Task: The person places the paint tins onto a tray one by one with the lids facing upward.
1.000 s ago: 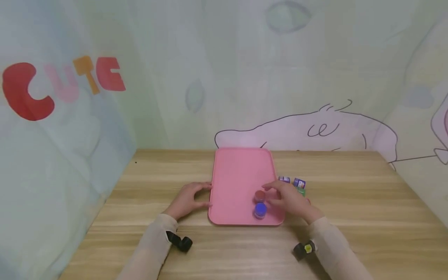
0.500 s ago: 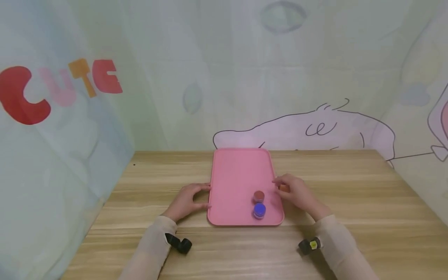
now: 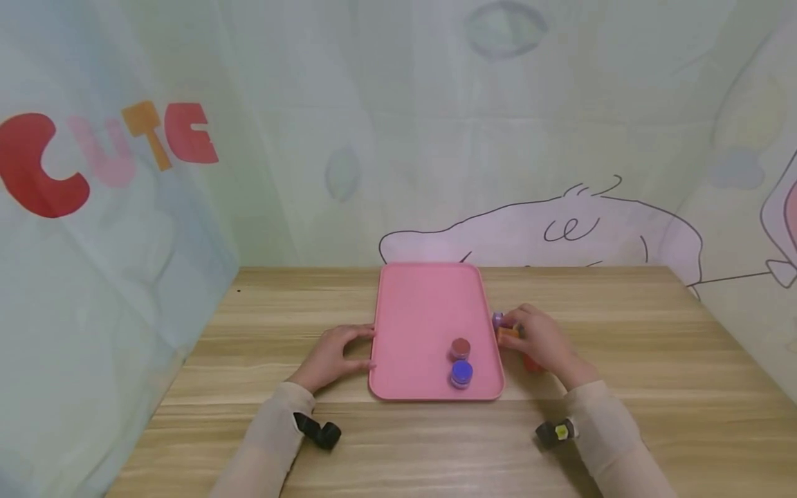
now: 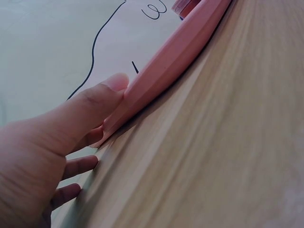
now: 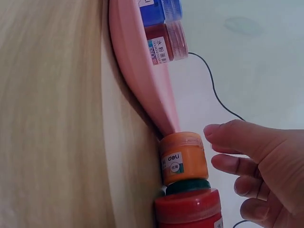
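Observation:
A pink tray (image 3: 417, 304) lies on the table, with a brown paint jar (image 3: 461, 348) and a blue paint jar (image 3: 461, 374) near its front right. My left hand (image 3: 330, 356) rests at the tray's left edge; its thumb and forefinger touch the rim, spread apart. My right hand (image 3: 543, 344) is over the jars just right of the tray, its fingers loosely bent. In the right wrist view, its thumb and fingers are close to an orange paint jar (image 5: 186, 162) with nothing between them. A red paint jar (image 5: 187, 210) and a green one (image 5: 187, 185) sit beside the orange jar.
A small purple-labelled jar (image 3: 497, 319) stands by the tray's right edge, partly hidden by the right hand. The wooden table (image 3: 299, 297) ends at a printed curtain (image 3: 286, 173) behind it. Each wrist carries a black camera (image 3: 317, 431).
My right hand has moved right, from over the tray beside the brown jar to the jars outside its right edge. The left hand stays at the left rim.

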`<state>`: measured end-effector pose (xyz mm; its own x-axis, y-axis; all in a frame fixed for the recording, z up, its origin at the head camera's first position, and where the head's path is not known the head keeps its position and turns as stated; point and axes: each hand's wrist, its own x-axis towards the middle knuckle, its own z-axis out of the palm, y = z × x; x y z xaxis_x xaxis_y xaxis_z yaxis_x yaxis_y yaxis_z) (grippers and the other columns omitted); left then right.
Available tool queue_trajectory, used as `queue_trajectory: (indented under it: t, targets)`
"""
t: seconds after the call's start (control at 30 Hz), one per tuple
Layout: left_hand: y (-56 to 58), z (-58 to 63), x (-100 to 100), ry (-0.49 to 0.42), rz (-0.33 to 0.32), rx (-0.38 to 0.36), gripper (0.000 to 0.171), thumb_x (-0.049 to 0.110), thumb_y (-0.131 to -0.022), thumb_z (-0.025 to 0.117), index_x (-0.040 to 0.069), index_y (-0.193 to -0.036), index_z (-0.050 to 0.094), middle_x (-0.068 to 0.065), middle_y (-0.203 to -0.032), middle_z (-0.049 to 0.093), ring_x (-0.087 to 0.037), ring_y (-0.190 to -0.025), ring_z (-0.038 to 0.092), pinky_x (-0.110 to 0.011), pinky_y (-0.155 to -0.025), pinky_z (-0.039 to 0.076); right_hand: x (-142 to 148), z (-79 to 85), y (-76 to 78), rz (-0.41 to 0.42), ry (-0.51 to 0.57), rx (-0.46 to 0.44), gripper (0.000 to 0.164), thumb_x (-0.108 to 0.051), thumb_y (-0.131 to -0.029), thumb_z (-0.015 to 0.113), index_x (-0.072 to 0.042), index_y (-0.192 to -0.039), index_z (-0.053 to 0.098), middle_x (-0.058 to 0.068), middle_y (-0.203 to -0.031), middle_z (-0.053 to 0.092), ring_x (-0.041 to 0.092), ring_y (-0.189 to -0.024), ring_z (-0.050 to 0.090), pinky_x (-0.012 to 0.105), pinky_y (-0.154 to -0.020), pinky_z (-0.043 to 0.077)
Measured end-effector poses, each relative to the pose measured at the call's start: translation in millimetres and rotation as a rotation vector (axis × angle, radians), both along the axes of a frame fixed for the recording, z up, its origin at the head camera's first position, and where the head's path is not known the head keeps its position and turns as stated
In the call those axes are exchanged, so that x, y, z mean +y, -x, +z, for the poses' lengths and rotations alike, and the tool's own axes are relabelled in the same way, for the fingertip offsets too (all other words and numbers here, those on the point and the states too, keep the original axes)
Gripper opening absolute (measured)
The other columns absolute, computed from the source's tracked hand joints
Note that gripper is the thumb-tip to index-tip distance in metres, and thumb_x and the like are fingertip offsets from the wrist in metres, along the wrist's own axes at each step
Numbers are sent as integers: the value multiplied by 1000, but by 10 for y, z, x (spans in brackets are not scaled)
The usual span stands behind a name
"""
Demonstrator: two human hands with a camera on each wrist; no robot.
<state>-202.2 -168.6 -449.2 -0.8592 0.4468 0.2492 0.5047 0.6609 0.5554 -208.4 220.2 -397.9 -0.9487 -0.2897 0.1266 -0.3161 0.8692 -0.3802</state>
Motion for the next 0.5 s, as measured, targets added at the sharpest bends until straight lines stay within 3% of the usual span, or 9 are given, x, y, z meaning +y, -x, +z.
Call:
queue_trajectory:
  t: [0.3, 0.5]
  targets:
    - [2, -11, -8, 11, 2, 3, 56, 36, -77, 79, 12, -125, 63, -7, -135, 60, -30, -125, 55, -49, -107, 42, 8, -18, -21, -4, -73, 23, 35, -31, -81, 77, -8, -105, 70, 9, -98, 61, 22, -84, 59, 45, -77, 56]
    - [-1, 0, 0, 23, 13, -13, 58, 39, -78, 78, 13, -127, 62, -6, -137, 59, -30, -126, 54, -50, -108, 42, 0, -77, -12, 11, -127, 50, 34, -28, -80, 78, -9, -106, 69, 6, -94, 58, 18, -79, 54, 35, -69, 53]
